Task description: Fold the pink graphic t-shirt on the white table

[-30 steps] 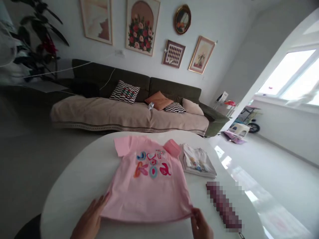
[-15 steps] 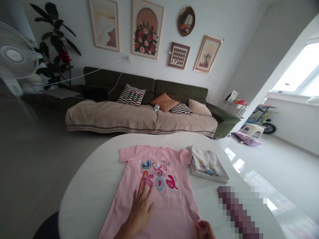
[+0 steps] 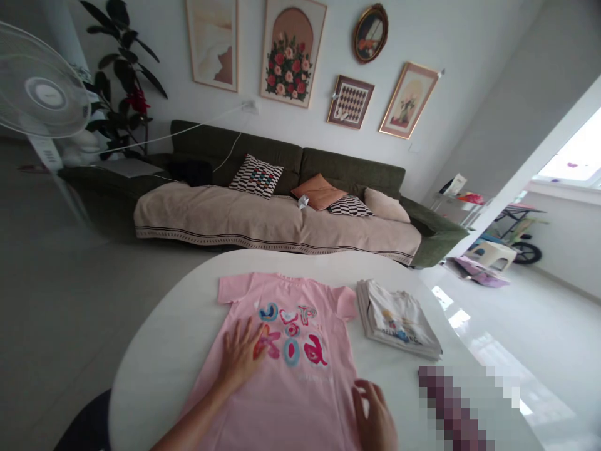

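A pink short-sleeved T-shirt lies spread flat on the white round table, collar away from me, its colourful letter print facing up. Flat on its left half rests my left hand, fingers spread and fingertips at the edge of the print. At the shirt's right edge is my right hand, its fingers loosely curled, with thumb and forefinger apart. The lower end of the shirt runs out of view. Beside the right sleeve sits a stack of folded white shirts, the top one printed.
A pixelated dark pinkish strip covers part of the table's right side. Beyond the table stands a green sofa with a beige cover and cushions. A fan is at the left, a white stool at the far right.
My left hand has slid left and slightly up the shirt. My right hand has moved up along the right edge, its fingers looser. The camera view has shifted a little.
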The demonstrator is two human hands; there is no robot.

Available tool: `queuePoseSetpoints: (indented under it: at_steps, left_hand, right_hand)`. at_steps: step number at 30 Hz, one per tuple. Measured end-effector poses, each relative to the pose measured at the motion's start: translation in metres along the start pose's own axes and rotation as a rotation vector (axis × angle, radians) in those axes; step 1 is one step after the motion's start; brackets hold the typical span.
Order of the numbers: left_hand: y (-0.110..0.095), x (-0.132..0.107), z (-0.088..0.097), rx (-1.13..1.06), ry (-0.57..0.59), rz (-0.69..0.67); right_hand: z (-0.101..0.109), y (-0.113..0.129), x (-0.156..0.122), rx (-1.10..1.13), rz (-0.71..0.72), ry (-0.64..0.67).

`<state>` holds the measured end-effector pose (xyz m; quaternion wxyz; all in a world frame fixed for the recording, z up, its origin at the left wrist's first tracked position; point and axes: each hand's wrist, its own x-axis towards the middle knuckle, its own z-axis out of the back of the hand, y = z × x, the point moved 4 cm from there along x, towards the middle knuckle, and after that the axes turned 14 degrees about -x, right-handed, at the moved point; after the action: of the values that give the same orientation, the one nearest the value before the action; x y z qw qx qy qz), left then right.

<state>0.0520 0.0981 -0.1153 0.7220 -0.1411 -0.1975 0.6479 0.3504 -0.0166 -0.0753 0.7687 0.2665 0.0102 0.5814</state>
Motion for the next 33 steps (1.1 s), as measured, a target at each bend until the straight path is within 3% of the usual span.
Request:
queuePoseSetpoints:
  at_steps: [2,4,7,9,13,19,23,25,27,31,33]
  left_hand:
    - [-0.001,0.001,-0.001,0.0,-0.005,-0.001]
    - [-0.001,0.002,-0.002,-0.003,-0.009,0.002]
    - [0.0,0.002,-0.002,-0.011,-0.009,-0.004]
    - [0.002,0.002,-0.003,-0.013,-0.011,-0.009]
    - [0.005,0.001,-0.006,-0.026,-0.028,-0.002]
    - [0.009,0.002,-0.01,-0.043,0.017,0.007]
    - [0.01,0.003,-0.01,-0.049,0.044,0.019]
    - [0.01,0.004,-0.01,-0.04,0.044,0.025]
    - [0.01,0.004,-0.01,-0.037,0.052,0.027]
    - [0.011,0.004,-0.012,-0.029,0.081,0.041]
    - [0.011,0.004,-0.012,-0.025,0.095,0.048]
  right_hand:
    - [-0.025,0.055,0.015,-0.065,0.185,0.06]
    - [-0.06,0.109,0.021,-0.123,0.427,0.238]
    - [-0.108,0.154,0.032,-0.212,0.669,0.483]
    - [-0.127,0.157,0.056,-0.252,0.681,0.518]
    - [-0.144,0.128,0.126,-0.343,0.567,0.481]
    - [-0.148,0.072,0.212,-0.47,0.304,0.399]
    - [-0.145,0.061,0.241,-0.496,0.184,0.363]
    - [-0.146,0.075,0.242,-0.497,0.145,0.35]
    - [-0.155,0.106,0.23,-0.48,0.183,0.336]
    - [-0.191,0.187,0.191,-0.355,0.554,0.411]
    - [-0.208,0.21,0.184,-0.308,0.627,0.434]
